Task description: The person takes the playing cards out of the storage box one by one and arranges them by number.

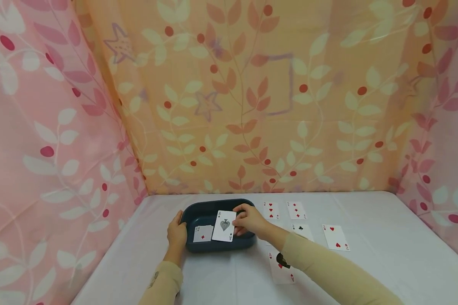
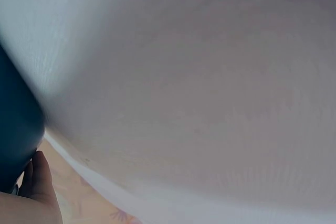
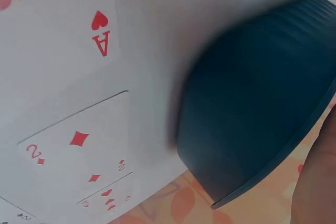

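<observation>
My left hand (image 1: 177, 232) grips the left end of a dark blue tray (image 1: 198, 248); its fingers and the tray's side also show at the left of the left wrist view. Over the tray, my right hand (image 1: 249, 220) pinches the ace of spades (image 1: 224, 225) by its right edge, face up and slightly tilted. Left of it in the tray lies a small stack of cards (image 1: 202, 234) with a red diamond on top. In the right wrist view the tray's outer wall (image 3: 252, 98) hides most of the right hand.
Right of the tray, face-up cards lie on the white table: three of hearts (image 1: 271, 210), three of diamonds (image 1: 297, 210), two of clubs (image 1: 301, 231), two of hearts (image 1: 336, 237), two of diamonds (image 3: 79, 135). The ace of hearts (image 1: 282, 276) is nearer, partly behind my right forearm. Patterned curtains (image 1: 229, 127) surround the table.
</observation>
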Tool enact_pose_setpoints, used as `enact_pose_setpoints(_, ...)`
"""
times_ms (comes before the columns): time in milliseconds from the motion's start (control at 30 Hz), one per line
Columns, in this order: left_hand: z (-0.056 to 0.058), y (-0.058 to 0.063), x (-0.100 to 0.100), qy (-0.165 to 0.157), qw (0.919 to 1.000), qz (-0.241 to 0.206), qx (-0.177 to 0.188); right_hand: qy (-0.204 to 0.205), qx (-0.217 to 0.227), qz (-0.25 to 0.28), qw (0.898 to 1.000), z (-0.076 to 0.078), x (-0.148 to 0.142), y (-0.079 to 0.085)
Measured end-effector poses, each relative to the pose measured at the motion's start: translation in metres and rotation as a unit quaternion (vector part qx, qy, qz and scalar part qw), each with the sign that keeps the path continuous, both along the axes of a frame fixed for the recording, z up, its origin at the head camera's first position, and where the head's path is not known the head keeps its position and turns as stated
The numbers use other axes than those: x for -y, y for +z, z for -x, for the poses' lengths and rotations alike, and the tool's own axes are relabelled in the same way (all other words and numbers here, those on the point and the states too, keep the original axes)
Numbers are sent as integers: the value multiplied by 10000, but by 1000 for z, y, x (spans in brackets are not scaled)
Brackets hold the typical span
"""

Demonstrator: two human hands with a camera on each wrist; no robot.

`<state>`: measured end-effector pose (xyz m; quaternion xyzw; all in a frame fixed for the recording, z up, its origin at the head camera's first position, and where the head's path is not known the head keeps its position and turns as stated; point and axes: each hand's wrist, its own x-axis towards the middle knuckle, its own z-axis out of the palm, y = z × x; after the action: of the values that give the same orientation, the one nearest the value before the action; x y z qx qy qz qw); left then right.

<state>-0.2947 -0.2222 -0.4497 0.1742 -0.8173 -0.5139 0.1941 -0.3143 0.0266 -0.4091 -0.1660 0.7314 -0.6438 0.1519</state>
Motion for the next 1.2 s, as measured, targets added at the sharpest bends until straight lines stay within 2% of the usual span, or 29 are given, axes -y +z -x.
enact_pose_setpoints(300,-3,2,0,-75,9999,-80,45,-259,228,21,9994,-1,-21,2)
enact_pose_setpoints(567,-3,1,-1,-55,10000,-24,28,-495,114,-159,9986,-5,-45,7)
enact_pose_setpoints(867,-8,2,-2,-65,9999,-50,101,-525,87,-117,9985,-11,-65,7)
enact_pose_setpoints(1200,-5,1,-1,-87,9999,58,35,-583,116,-56,9982,-17,-87,8)
